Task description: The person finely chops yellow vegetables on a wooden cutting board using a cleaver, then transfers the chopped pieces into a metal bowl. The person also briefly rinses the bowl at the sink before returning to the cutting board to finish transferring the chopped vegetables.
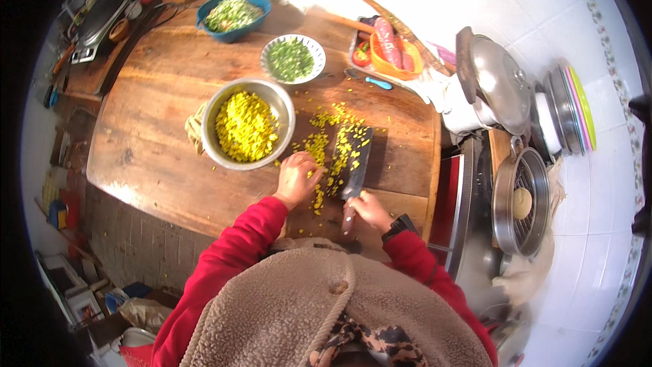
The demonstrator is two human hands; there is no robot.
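A cleaver [356,155] lies low over the wooden table with chopped yellow food pieces on its blade. My right hand [371,210] grips its wooden handle. Just left of the blade, my left hand [298,178] is curled near loose yellow pieces [317,148] strewn on the wood; whether it holds any is hidden. Beyond the left hand stands a steel bowl [289,130] holding a heap of chopped yellow food [245,130], with a tan cloth [195,127] at its left side.
Behind the steel bowl are a white patterned bowl [318,72] of chopped greens and a blue basin [202,10] of shredded vegetables. A tray [352,53] at the back right holds an orange basket [402,71]. A blue-handled utensil [378,83] lies nearby. Pots and a steamer [501,204] stand right.
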